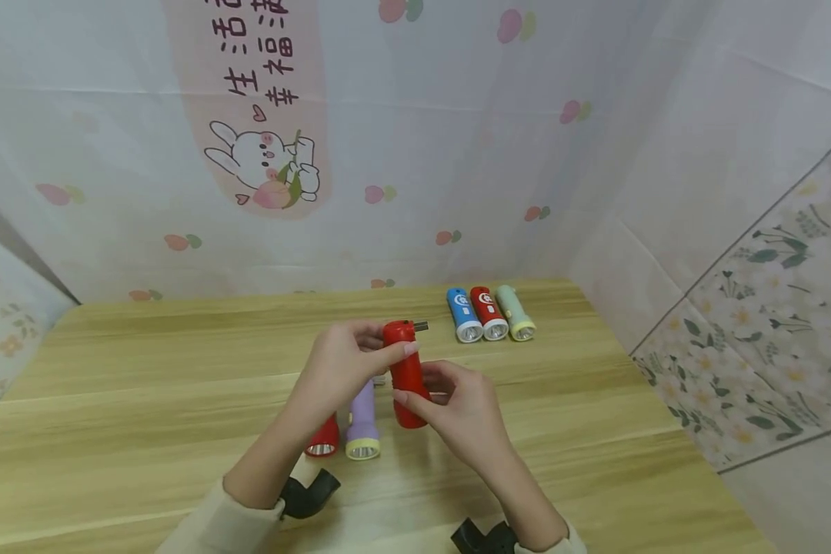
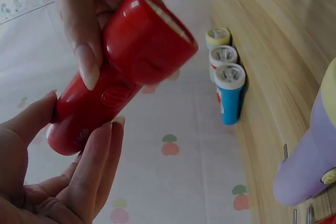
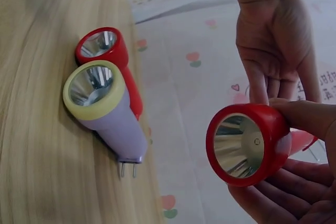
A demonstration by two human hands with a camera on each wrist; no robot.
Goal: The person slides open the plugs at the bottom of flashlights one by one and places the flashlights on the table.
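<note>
1. Two hands are holding one red flashlight (image 1: 407,377) between them, raised above the tabletop (image 1: 595,431) and standing roughly upright but slightly tilted in the head view.
2. The left hand (image 1: 342,362) is gripping the flashlight's tail end, its thumb lying across the near side and its other fingers reaching behind; two metal prongs (image 1: 422,326) are sticking out sideways from that end.
3. The right hand (image 1: 460,400) is gripping the wider lens end, with thumb and fingers pressing on opposite sides; the shiny reflector (image 3: 231,148) is showing in the right wrist view.
4. An oval ribbed button (image 2: 114,97) is showing on the red body in the left wrist view.
5. Just left of the held flashlight, a purple flashlight (image 1: 363,415) with a yellow rim is lying on the tabletop, and a second red flashlight (image 1: 322,438) is lying beside it, partly hidden by the left forearm.
6. Farther back on the right, a blue flashlight (image 1: 464,314), a red-and-white flashlight (image 1: 488,312) and a pale green flashlight (image 1: 515,312) are lying in a close row, their lens ends facing the person.
7. Behind the tabletop, a printed cloth (image 1: 422,154) is hanging.
</note>
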